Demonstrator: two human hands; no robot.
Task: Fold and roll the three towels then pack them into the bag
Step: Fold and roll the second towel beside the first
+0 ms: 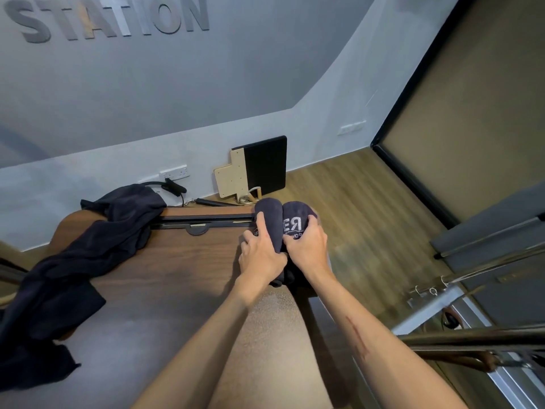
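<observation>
- Two rolled dark towels stand side by side at the far right corner of the brown table (177, 276), touching each other.
- The left hand (261, 255) grips the left rolled towel (269, 219); its fingers are curled around the side of the roll.
- The right hand (306, 246) grips the right rolled towel (295, 219); the fingers bend over the roll near the white printed letters on the cloth.
- Under the two hands there is more dark fabric at the table edge; I cannot tell if it is the bag or a part of a towel.
- A third dark towel (88, 261) lies loose and not folded on the left side of the table, well apart from the hands; it runs from the far edge down to the near left.
- A black rail (203, 222) lies along the far edge of the table, between the loose towel and the rolls.
- A black and beige board (256, 169) leans on the grey wall (147, 98) behind the table, standing on the wooden floor (368, 216).
- Big grey letters (109, 19) on the wall read "STATION".
- Metal bars (486, 267) are at the right side.
</observation>
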